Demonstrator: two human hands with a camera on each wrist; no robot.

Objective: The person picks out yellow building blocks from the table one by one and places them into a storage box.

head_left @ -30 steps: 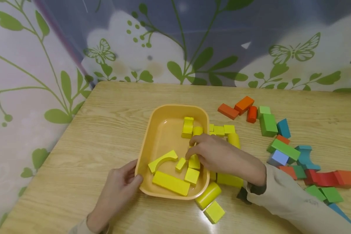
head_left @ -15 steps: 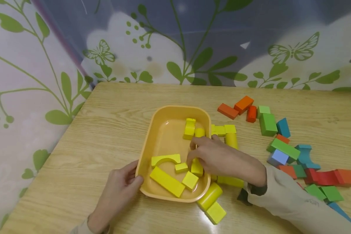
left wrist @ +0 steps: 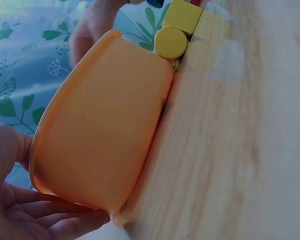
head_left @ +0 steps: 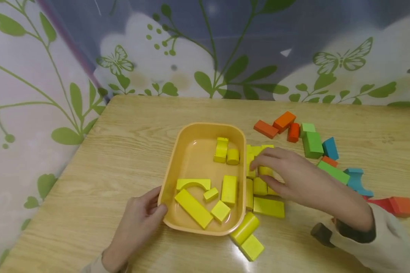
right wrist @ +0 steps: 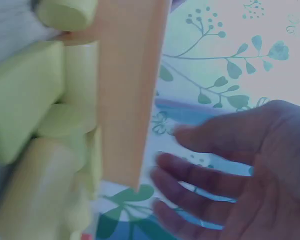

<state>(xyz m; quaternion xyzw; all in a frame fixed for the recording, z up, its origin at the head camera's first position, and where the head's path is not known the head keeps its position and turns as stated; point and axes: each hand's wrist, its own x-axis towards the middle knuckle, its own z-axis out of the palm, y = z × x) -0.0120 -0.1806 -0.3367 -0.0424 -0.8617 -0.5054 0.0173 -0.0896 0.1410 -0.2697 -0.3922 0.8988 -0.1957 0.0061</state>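
At the left end of the near side of the orange tray [head_left: 172,159], the left hand [head_left: 140,216] is clamped on the rim: thumb over the edge, fingers against the outer wall. To the right of the tray, the right hand [head_left: 290,174] is positioned over a group of yellow blocks [head_left: 268,207]; its thumb and fingers are bent, spaced apart and hold nothing. Contact between its fingertips and these blocks cannot be determined.

The tray rests on the wood-grain surface [head_left: 123,151] and contains seven yellow pieces. Far right corner: a grooved block [head_left: 221,150] beside a short cylinder [head_left: 233,156]. Near half: an arch [head_left: 193,184], a small block [head_left: 210,194], a long bar [head_left: 193,209], a square block [head_left: 220,211] and a rectangular block [head_left: 229,190].

Outside the near right corner, a yellow cylinder [head_left: 246,228] lies just beside a yellow square piece [head_left: 252,247]. Farther right are an orange block [head_left: 284,121], a red cylinder [head_left: 293,132], a green block [head_left: 313,145], a blue wedge [head_left: 330,148] and a blue curved piece [head_left: 358,182]. Behind the surface, the wall covering [head_left: 177,76] carries printed leaves and butterflies.
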